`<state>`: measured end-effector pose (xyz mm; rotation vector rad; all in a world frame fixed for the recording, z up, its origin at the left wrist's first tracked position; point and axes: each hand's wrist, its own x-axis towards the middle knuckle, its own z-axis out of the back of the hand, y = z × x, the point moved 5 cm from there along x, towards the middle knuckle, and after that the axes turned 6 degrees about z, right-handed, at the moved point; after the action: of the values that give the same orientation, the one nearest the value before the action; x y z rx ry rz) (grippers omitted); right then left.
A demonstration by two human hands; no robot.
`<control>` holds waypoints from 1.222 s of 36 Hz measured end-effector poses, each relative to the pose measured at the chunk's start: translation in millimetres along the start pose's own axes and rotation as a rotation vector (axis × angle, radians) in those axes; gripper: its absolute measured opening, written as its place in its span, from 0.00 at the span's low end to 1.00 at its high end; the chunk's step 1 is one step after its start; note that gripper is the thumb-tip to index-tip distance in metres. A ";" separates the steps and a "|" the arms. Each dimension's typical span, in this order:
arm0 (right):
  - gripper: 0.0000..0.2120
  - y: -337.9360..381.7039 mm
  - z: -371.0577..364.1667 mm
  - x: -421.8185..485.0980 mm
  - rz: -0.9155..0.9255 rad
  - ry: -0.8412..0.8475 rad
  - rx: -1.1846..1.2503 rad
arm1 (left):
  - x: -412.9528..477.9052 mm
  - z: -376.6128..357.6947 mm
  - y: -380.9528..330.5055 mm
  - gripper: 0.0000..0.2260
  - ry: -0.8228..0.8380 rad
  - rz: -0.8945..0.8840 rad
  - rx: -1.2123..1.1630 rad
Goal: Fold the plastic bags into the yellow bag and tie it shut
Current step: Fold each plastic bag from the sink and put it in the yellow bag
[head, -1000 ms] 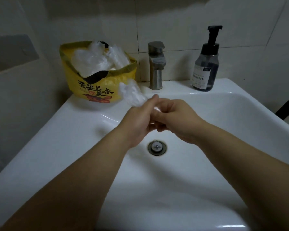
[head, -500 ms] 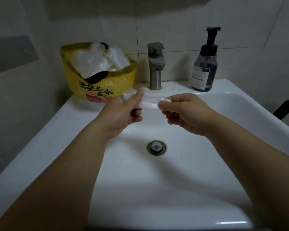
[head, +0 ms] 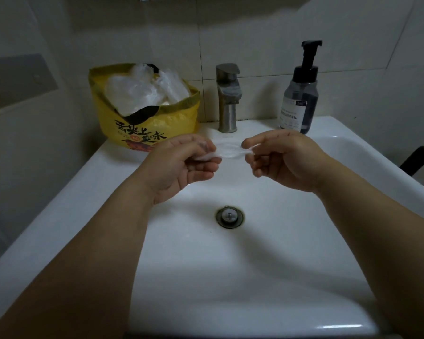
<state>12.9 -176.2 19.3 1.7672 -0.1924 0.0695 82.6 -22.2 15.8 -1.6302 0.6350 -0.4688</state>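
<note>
Left hand [head: 181,162] and right hand [head: 279,160] each pinch one end of clear plastic bag [head: 227,150], stretched between grips over sink [head: 291,241]. Yellow bag [head: 142,118] beyond left grip, open, stuffed. Risk: thin film slips pinch, drops in basin.

Yellow bag [head: 171,123] printed with black characters and a red-orange picture, clear whitish bags [head: 142,90] inside, white sink [head: 304,241], grey steel tap [head: 227,99], dark smoky bottle [head: 301,99] with black pump, white label
</note>
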 end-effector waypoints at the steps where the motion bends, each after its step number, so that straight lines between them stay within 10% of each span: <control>1: 0.05 0.3 -0.8 0.0 0.000 0.011 -0.001 | -0.3 0.7 -0.6 0.13 0.010 0.001 -0.024; 19: 0.04 -8.0 7.5 -1.1 -0.101 -0.052 -0.360 | 5.4 13.3 2.4 0.03 -0.124 -0.084 0.168; 25: 0.06 -12.9 -4.4 2.3 -0.023 -0.092 -0.431 | 9.6 12.6 1.9 0.02 -0.191 -0.135 -0.121; 29: 0.07 -22.7 -25.8 4.3 0.092 -0.096 -0.406 | 11.1 -16.6 25.7 0.29 0.024 0.062 -0.086; 34: 0.08 -27.1 -34.1 3.7 0.159 -0.080 -0.384 | 15.6 -33.5 36.6 0.17 -0.039 0.098 0.060; 44: 0.06 -19.1 -37.8 -0.1 0.146 -0.035 -0.355 | 11.8 -6.7 11.9 0.22 -0.156 -0.034 -0.222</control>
<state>18.3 -135.5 8.5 1.3998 -0.3385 0.1031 85.7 -35.9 4.4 -1.8702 0.5580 -0.2994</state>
